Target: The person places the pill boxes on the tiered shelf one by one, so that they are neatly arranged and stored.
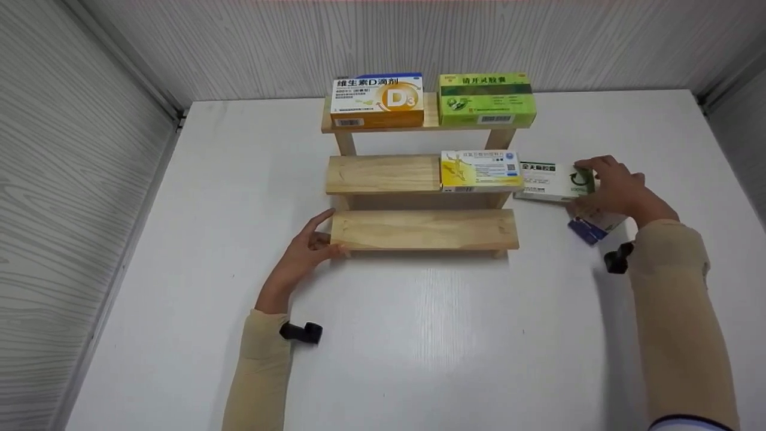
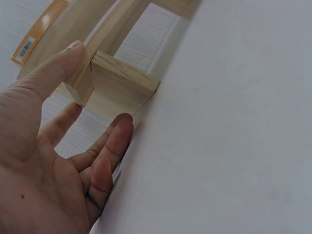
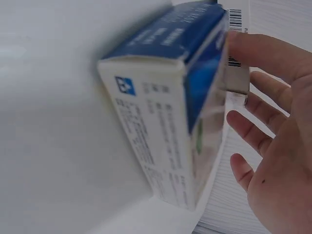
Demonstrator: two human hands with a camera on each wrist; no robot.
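Note:
At the left end of the lowest step of a three-step wooden rack (image 1: pixel 419 230), my left hand (image 1: pixel 302 254) grips the board between thumb and forefinger. The other fingers lie loosely bent beside the rack leg (image 2: pixel 122 78). My right hand (image 1: pixel 619 188) pinches the right end of a white and green medicine box (image 1: pixel 544 179), whose left end is right at the middle step. Its barcode end (image 3: pixel 236 75) shows by my thumb in the right wrist view. Below that hand is a blue and white medicine box (image 1: pixel 589 228), partly covered by the hand.
A vitamin D medicine box (image 1: pixel 377 102) and a green medicine box (image 1: pixel 486 100) stand on the top step. On the right of the middle step sits a yellow and white medicine box (image 1: pixel 482 172). Grey wood-grain panels (image 1: pixel 383 48) border the white table (image 1: pixel 419 353).

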